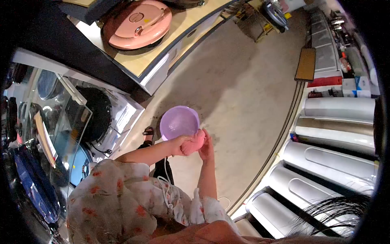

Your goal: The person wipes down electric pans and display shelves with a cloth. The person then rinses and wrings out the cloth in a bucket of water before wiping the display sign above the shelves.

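Note:
A bunched pink cloth [193, 142] is held between my two hands, in front of my body. My left hand [178, 145] wraps around its left side, and my right hand [206, 147] grips it from the right with bent fingers. Just beyond the cloth is a round purple basin [178, 120], whose near right rim my hands partly cover. Its inside looks wet or shiny, but I cannot make out how much water it holds.
A pink round appliance [140, 24] sits on the wooden counter [178, 30] at upper left. Glass shelving [57, 118] stands on my left. Several white cylindrical appliances [329, 156] line the right side. Farther off, a brown box [305, 64] lies by the floor track.

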`<state>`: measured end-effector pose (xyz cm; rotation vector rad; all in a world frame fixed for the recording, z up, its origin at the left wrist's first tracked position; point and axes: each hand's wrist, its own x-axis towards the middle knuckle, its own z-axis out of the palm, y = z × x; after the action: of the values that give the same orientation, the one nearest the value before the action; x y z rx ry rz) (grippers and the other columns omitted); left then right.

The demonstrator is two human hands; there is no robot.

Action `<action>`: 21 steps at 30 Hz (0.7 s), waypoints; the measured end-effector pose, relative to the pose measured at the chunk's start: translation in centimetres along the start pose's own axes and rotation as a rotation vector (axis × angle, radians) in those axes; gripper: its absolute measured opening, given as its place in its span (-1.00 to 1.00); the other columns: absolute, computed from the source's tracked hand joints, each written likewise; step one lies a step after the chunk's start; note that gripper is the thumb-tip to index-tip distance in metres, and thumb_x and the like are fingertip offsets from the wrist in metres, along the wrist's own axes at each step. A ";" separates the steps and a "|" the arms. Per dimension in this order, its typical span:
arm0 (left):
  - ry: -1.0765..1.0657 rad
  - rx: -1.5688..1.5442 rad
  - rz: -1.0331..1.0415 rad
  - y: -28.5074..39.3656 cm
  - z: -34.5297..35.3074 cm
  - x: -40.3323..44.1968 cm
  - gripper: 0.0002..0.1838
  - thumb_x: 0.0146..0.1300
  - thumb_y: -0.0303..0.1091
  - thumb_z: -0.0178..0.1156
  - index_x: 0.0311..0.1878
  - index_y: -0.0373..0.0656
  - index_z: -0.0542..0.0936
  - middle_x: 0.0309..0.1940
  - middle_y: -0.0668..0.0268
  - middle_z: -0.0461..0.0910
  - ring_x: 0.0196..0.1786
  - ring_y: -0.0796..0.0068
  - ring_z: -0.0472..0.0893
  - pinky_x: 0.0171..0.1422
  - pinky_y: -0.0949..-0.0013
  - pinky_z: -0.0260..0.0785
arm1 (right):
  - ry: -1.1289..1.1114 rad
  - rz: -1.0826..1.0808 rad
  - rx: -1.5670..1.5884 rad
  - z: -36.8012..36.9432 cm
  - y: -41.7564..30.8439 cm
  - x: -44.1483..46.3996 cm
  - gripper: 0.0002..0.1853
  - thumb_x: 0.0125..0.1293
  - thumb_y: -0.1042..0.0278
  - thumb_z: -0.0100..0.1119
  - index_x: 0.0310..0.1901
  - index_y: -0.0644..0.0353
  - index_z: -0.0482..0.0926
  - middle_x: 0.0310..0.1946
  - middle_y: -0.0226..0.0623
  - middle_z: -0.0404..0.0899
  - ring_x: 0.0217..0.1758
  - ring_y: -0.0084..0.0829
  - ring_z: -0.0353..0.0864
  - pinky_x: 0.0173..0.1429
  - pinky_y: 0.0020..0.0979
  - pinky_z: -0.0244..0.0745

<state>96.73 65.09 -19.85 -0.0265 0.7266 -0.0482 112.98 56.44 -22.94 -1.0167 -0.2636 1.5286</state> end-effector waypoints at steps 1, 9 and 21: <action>-0.215 -0.052 0.046 -1.5 -3.0 3.2 -0.48 0.09 -0.17 0.28 0.12 -0.10 0.42 -0.01 0.25 0.50 -0.02 0.39 0.53 0.01 0.26 0.41 | -0.060 -0.025 0.111 1.0 -0.3 -0.1 -0.34 0.34 -0.11 0.03 0.34 0.10 0.20 0.31 -0.16 0.29 0.34 -0.26 0.30 0.36 -0.18 0.25; -0.336 0.320 0.409 -2.2 -2.6 1.9 -0.52 0.21 -0.19 0.20 0.16 -0.16 0.39 -0.02 0.27 0.51 0.00 0.43 0.53 0.06 0.28 0.42 | -0.044 -0.023 -0.190 1.6 -2.0 1.7 -0.76 0.34 0.32 0.07 -0.03 0.22 0.42 -0.14 -0.30 0.50 -0.06 -0.40 0.49 0.01 -0.36 0.44; 0.405 1.686 0.726 -3.3 -5.4 10.0 -0.09 -0.19 -0.07 0.46 0.08 -0.53 0.24 -0.11 -0.23 0.47 -0.06 -0.08 0.57 -0.02 0.11 0.45 | 0.221 -0.032 -0.820 5.0 -1.7 2.3 -0.83 0.35 0.30 0.11 -0.21 0.25 0.48 -0.34 -0.36 0.52 -0.32 -0.58 0.48 -0.24 -0.51 0.46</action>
<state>100.49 61.27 -30.37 1.8910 0.8661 0.0434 110.79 60.80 -19.86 -1.7933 -0.7819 1.2662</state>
